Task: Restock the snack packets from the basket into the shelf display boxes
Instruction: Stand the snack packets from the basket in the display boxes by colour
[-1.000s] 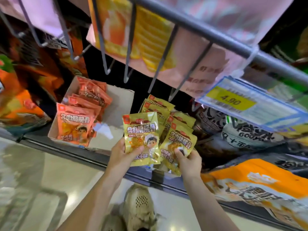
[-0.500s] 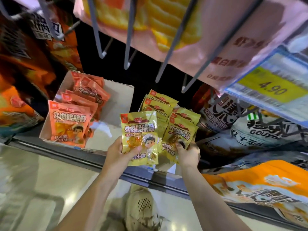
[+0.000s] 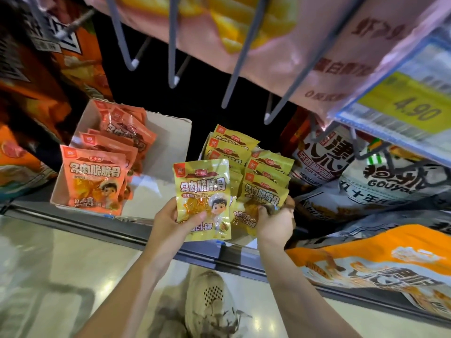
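My left hand (image 3: 172, 222) holds a yellow snack packet (image 3: 203, 198) upright by its lower left corner, just in front of the shelf edge. My right hand (image 3: 274, 222) grips the front packet of a row of yellow packets (image 3: 264, 191) standing in a display box that they mostly hide. More yellow packets (image 3: 230, 142) stand behind. To the left, a white cardboard display box (image 3: 166, 152) holds several orange packets (image 3: 94, 179) along its left side. The basket is out of sight.
Large snack bags (image 3: 390, 262) lie on the shelf to the right, and orange bags (image 3: 29, 93) hang at left. Wire hooks (image 3: 173, 57) and a 4.90 price tag (image 3: 410, 103) hang overhead. The dark shelf rail (image 3: 97, 225) runs below the boxes. My shoe (image 3: 210, 303) is on the floor.
Both hands have stayed at the yellow packets. The view has come closer to the shelf and tilted, so the hooks and the price tag sit higher and larger.
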Action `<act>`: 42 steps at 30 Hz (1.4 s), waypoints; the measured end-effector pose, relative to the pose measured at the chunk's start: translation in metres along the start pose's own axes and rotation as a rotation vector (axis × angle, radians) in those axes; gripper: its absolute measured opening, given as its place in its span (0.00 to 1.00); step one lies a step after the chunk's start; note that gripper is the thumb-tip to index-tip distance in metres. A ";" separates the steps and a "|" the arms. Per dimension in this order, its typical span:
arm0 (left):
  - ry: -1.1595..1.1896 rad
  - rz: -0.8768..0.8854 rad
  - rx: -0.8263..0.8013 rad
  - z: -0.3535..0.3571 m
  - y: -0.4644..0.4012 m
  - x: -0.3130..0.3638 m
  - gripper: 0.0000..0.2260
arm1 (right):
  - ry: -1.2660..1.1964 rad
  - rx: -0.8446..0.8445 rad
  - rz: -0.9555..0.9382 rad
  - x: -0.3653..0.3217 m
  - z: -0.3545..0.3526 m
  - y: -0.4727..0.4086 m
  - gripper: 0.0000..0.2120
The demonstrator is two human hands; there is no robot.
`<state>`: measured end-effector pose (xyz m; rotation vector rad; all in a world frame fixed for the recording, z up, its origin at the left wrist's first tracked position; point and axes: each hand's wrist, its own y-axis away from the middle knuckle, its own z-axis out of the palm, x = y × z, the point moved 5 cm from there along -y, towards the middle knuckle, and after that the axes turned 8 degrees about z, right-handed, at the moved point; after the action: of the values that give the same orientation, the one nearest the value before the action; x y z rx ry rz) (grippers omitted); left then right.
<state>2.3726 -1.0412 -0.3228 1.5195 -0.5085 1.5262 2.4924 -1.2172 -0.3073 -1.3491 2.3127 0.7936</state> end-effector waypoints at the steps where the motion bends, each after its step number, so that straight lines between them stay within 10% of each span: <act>1: -0.009 0.004 -0.002 0.000 0.000 0.000 0.12 | 0.003 0.008 0.002 0.000 -0.002 0.001 0.19; 17: -0.020 0.014 0.011 -0.008 0.001 0.004 0.12 | 0.267 0.037 -0.134 -0.005 -0.007 -0.020 0.11; 39: -0.077 -0.007 -0.052 0.004 0.003 -0.002 0.12 | 0.026 0.022 -0.241 -0.014 -0.014 -0.029 0.10; 42: -0.060 -0.005 -0.073 0.007 0.005 0.002 0.13 | -0.189 -0.189 -0.271 -0.016 -0.016 -0.013 0.07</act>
<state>2.3729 -1.0492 -0.3179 1.5127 -0.5889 1.4464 2.5111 -1.2209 -0.2898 -1.5521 1.8996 1.0201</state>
